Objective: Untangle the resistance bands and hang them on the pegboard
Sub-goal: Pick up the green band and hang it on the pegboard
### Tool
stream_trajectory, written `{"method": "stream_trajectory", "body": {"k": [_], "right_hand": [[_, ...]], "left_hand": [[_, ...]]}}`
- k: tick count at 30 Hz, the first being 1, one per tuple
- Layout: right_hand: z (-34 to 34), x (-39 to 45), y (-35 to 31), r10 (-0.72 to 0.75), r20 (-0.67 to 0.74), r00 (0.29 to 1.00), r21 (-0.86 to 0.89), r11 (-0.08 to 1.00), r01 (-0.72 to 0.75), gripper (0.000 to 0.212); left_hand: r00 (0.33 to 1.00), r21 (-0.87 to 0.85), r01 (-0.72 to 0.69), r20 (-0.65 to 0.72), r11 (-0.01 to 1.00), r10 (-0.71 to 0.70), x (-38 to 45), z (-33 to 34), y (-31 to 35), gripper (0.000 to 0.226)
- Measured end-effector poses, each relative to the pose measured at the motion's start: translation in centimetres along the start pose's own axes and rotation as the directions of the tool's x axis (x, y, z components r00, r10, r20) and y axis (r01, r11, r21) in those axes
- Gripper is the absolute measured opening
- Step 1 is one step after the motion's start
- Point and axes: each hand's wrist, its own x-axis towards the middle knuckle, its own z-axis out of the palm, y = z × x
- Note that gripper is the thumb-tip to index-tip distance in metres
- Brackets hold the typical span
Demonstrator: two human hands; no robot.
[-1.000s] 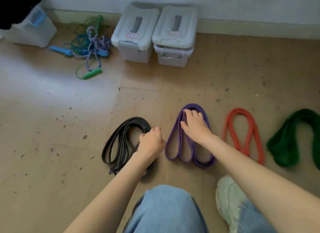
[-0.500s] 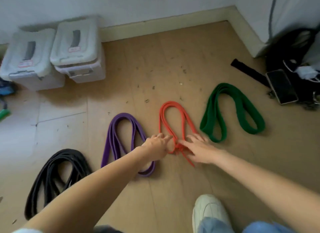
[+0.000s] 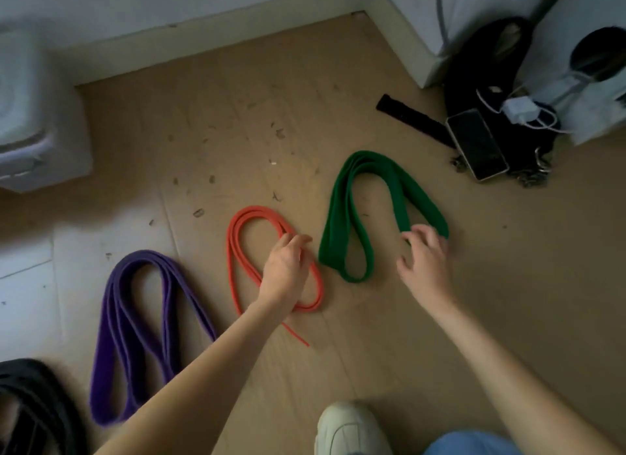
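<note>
While laid in a row on the wooden floor [image 3: 389, 346]: four folded resistance bands, none on a pegboard. Left hand [image 3: 286, 268] resting over the right-hand side of the orange band [image 3: 237, 251], fingers loosely bent toward the green band [image 3: 342, 231]; whether any strand is pinched, cannot tell. Right hand [image 3: 425, 261] spread and relaxed, gripping nothing, fingertips [image 3: 411, 232] touching the green band's right end. Left of the left hand, past the orange loop: purple band [image 3: 111, 336]. Farther left, at the picture's lower corner: black band [image 3: 40, 397]. Beyond the right hand, near the wall corner: phone [image 3: 477, 144] lying on a black bag [image 3: 487, 65], white charger [image 3: 520, 111] just beside. Below the right forearm: white shoe [image 3: 349, 427].
</note>
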Motion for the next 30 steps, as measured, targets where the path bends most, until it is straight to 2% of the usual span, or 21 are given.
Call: {"method": "stream_trajectory", "body": {"k": [1,2,3,4,5,6,8,11,14,16,18,21,23,25,27,28,30], "right_hand": [[-0.4,1.0,1.8,0.127,-0.051,0.991,0.065,0.99,-0.124,0.033],[-0.6,1.9,3.3,0.316,-0.056,0.947,0.216,0.93,-0.297,0.036],[-0.6,2.8,4.5,0.5,0.016,0.866,0.376,0.799,-0.468,0.047],[-0.3,3.7,5.3,0.619,0.131,0.774,0.477,0.645,-0.597,0.061],[0.1,4.3,5.9,0.665,0.227,0.711,0.51,0.541,-0.669,0.073],[0.6,4.9,6.1,0.664,0.274,0.695,0.507,0.514,-0.691,0.079],[1.4,5.9,6.0,0.644,0.255,0.721,0.472,0.568,-0.674,0.075],[2.5,6.4,5.5,0.666,0.213,0.715,0.471,0.571,-0.672,0.056],[2.9,6.2,5.3,0.653,0.229,0.722,0.594,0.493,-0.635,0.04],[2.7,6.0,5.4,0.647,0.223,0.729,0.647,0.461,-0.607,0.028],[2.4,5.8,5.5,0.632,0.251,0.734,0.624,0.474,-0.621,0.021],[2.5,5.5,5.5,0.591,0.291,0.752,0.56,0.533,-0.635,0.02],[2.7,5.6,5.4,0.581,0.304,0.755,0.527,0.558,-0.641,0.019],[2.7,5.7,5.2,0.613,0.318,0.723,0.579,0.478,-0.66,0.018],[2.7,5.8,4.8,0.641,0.365,0.675,0.701,0.288,-0.652,0.016],[2.6,5.7,4.5,0.634,0.391,0.667,0.754,0.195,-0.628,0.017],[2.6,5.6,3.9,0.588,0.42,0.691,0.811,0.098,-0.577,0.024]], "left_hand": [[0.993,-0.107,0.12,-0.009,0.987,-0.122,0.8,0.9,1.0,0.034],[0.963,-0.191,0.266,0.024,0.945,-0.267,1.8,1.8,1.6,0.035],[0.927,-0.214,0.376,0.072,0.902,-0.369,2.6,2.7,2.0,0.038],[0.909,-0.185,0.416,0.113,0.89,-0.401,3.1,3.5,2.1,0.042],[0.913,-0.126,0.401,0.137,0.908,-0.384,3.4,4.2,2.2,0.045],[0.925,-0.041,0.363,0.134,0.931,-0.355,3.5,4.5,2.2,0.048],[0.95,0.144,0.283,0.092,0.948,-0.297,3.7,4.8,2.1,0.049],[0.973,0.259,0.194,0.072,0.946,-0.219,3.7,4.9,2.3,0.039],[0.998,0.091,0.036,-0.052,0.995,-0.031,3.5,4.6,4.1,0.026],[0.99,0.089,-0.095,-0.093,0.992,0.103,3.3,5.0,5.5,0.027],[0.979,0.26,-0.204,0.056,0.944,0.196,2.5,6.0,6.5,0.033],[0.92,0.526,-0.333,0.362,0.783,0.149,1.8,7.8,6.1,0.049],[0.892,0.636,-0.402,0.434,0.659,0.126,1.6,8.1,5.5,0.062],[0.881,0.67,-0.434,0.455,0.602,0.129,1.6,8.0,4.8,0.067],[0.874,0.673,-0.45,0.467,0.586,0.135,1.5,7.8,4.3,0.066],[0.873,0.656,-0.445,0.469,0.609,0.132,1.4,7.8,4.2,0.063],[0.885,0.569,-0.42,0.429,0.707,0.18,1.1,7.8,4.3,0.053]]}}
